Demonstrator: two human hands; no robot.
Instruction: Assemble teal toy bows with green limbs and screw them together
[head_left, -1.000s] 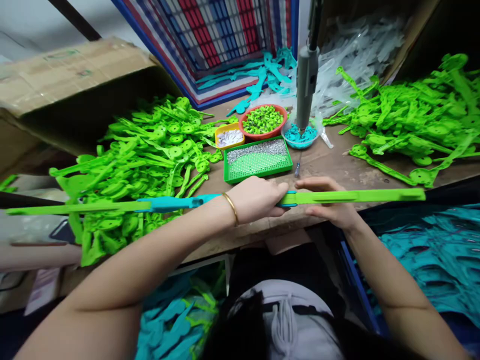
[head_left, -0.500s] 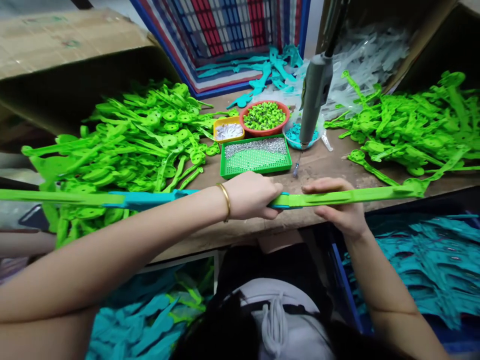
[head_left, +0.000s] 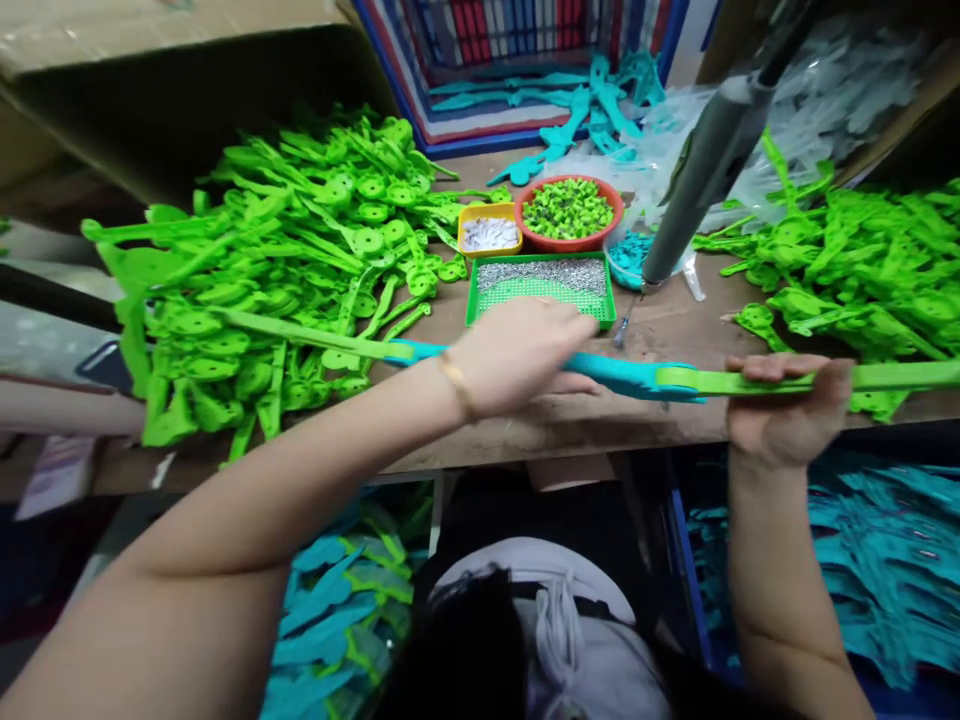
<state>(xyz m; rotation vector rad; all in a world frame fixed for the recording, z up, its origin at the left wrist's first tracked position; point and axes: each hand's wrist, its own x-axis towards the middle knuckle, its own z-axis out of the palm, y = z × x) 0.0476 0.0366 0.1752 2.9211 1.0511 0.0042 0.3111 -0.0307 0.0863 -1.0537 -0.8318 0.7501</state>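
A long plastic piece with a blue middle (head_left: 626, 376) and a light-green arm at each end lies level across both of my hands. My left hand (head_left: 517, 350), slightly blurred, lies over the blue part, its thumb on the near side and its fingers on the far side. The fingers of my right hand (head_left: 787, 410) are wrapped round the right green arm, close to the blue joint. The left green arm (head_left: 315, 338) reaches over a heap of loose green plastic parts (head_left: 315, 240). An electric screwdriver (head_left: 705, 175) hangs tilted, its bit pointing down beyond the blue part.
Behind the hands stand a green tray of small metal pieces (head_left: 609, 305), a yellow tray (head_left: 463, 245), a red bowl of green bits (head_left: 617, 222) and a bowl of blue bits (head_left: 630, 255). Another green heap (head_left: 870, 265) lies right. Blue parts (head_left: 885, 560) fill a crate below.
The long piece has shifted right, and its blue middle now shows right of my left hand. My right hand has moved right and closed round the green arm. The view has shifted as well.
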